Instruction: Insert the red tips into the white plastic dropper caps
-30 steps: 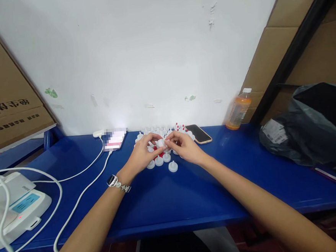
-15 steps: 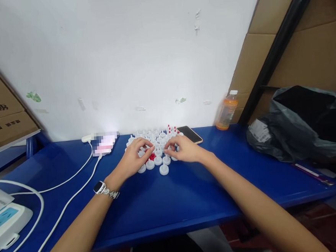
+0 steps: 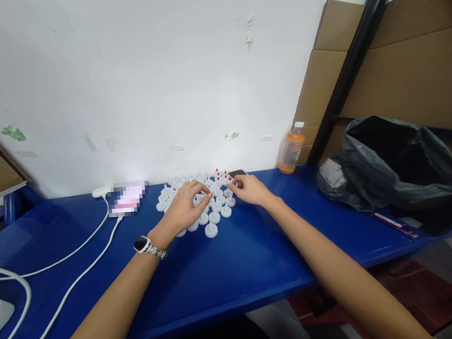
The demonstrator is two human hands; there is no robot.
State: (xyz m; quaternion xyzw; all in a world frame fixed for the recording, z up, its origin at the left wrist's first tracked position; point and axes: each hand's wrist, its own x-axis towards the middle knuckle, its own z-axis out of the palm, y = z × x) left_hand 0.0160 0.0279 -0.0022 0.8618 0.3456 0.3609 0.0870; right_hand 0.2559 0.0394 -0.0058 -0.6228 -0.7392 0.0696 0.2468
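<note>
Both hands are working the cluster of small white plastic caps (image 3: 209, 217) on the blue table (image 3: 255, 260) — left hand (image 3: 184, 209) fingers curled loosely over the pile, right hand (image 3: 248, 189) fingertips pinching toward the few red-tipped caps (image 3: 222, 176) — most of them sitting without a red tip.

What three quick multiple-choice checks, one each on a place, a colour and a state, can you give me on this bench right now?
1. Where does the orange drink bottle stand?
A. at the back of the blue table by the wall, right of the caps
B. at the front edge by the watch
C. inside the black bag

2. What colour are most of the small caps?
A. black
B. white
C. green

3. How is the left hand placed?
A. raised high off the table
B. closed around the bottle
C. down on the cluster of caps, fingers bent

Answers: 1 A, it stands against the wall beside the cardboard. 2 B, only a few at the back show red tips. 3 C, its fingers rest among the caps.
</note>
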